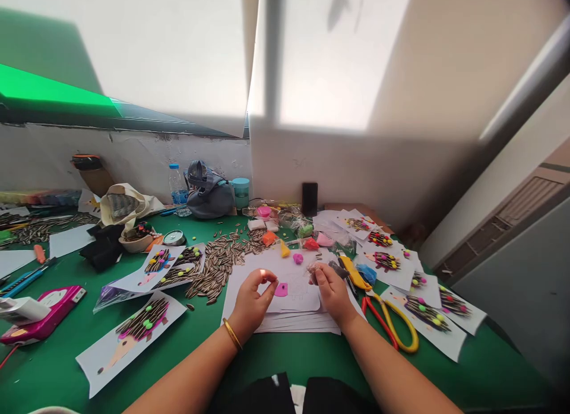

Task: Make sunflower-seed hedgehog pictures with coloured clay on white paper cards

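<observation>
My left hand [255, 300] hovers over the left part of a stack of white paper [296, 324]. Its thumb and index finger curl into a pinch; whatever may be between the tips is too small to make out. Across from it, my right hand [330, 290] grips a brownish lump of modelling clay [314, 275] that seems to be in clear wrap, partly hidden by the fingers. Between the hands, a flat pink clay piece [281, 290] with a dark dot lies on the top sheet, beside a faint pencil drawing [297, 287].
Sunflower seeds [218, 262] are heaped left of the paper. Coloured clay lumps [285, 248] lie behind it. Red-and-yellow-handled scissors [394, 325] and a yellow cutter [354, 272] sit at right. Hedgehog pictures [142, 325] flank both sides. A bag [210, 195] and bottle [178, 191] stand behind.
</observation>
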Demonstrator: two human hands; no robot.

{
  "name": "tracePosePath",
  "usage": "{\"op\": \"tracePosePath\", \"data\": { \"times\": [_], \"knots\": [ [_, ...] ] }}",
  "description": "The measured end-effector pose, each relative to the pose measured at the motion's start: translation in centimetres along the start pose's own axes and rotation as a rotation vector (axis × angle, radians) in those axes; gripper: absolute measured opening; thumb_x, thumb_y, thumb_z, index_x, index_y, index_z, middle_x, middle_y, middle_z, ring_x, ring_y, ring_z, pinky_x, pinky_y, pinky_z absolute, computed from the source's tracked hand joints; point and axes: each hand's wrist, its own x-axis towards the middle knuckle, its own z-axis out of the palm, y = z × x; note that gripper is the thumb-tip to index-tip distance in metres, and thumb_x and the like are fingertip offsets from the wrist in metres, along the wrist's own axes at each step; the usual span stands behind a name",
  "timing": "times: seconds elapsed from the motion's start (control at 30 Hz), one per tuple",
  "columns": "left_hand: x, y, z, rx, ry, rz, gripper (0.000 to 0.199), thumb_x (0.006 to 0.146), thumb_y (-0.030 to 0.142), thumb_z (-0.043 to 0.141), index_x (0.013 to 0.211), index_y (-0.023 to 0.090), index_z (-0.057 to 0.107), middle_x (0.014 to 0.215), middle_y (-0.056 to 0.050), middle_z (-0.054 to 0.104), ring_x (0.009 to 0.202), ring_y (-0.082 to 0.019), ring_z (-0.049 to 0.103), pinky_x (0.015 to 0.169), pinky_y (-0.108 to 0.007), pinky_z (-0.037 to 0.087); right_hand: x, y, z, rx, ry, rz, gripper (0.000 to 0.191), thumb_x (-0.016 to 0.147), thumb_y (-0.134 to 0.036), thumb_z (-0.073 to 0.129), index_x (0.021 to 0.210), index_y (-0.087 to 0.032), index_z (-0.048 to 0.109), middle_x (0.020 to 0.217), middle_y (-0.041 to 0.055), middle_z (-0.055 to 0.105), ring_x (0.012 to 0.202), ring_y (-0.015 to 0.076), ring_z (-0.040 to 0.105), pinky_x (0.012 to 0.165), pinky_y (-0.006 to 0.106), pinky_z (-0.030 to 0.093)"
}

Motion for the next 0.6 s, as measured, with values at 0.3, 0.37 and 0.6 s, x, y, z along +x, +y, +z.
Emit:
{"op": "tracePosePath", "data": {
  "times": [0.3,0.37,0.6],
  "knots": [
    [0.2,-0.3,-0.46,0.055,-0.056,0.073,0.013,0.091,0.031,0.059,0.091,0.023,0.068,0.086,-0.003,0.07,0.084,-0.018,0.066,0.077,-0.032,0.053,0.47,0.75,0.2,0.027,0.068,0.076,0.04,0.096,-0.055,0.039,0.082,-0.021,0.056,0.071,0.0012,0.057,0.07,0.0178,0.058,0.069,0.029,0.047],
    [0.28,-0.15,-0.56,0.074,-0.058,0.07,0.013,0.09,0.033,0.061,0.085,0.022,0.067,0.081,-0.002,0.069,0.079,-0.017,0.065,0.074,-0.031,0.052,0.42,0.89,0.23,0.01,0.06,0.083,0.042,0.096,-0.056,0.038,0.084,-0.021,0.057,0.072,0.0016,0.058,0.071,0.0182,0.059,0.07,0.029,0.048],
    [0.74,-0.76,-0.8,0.081,0.007,0.079,0.013,0.09,0.029,0.059,0.094,0.023,0.07,0.09,-0.005,0.071,0.086,-0.019,0.066,0.08,-0.034,0.054,0.37,1.08,0.31,0.019,0.033,0.104,0.041,0.097,-0.056,0.038,0.084,-0.021,0.056,0.073,0.0009,0.057,0.072,0.0179,0.059,0.071,0.028,0.048]
  ]
}}
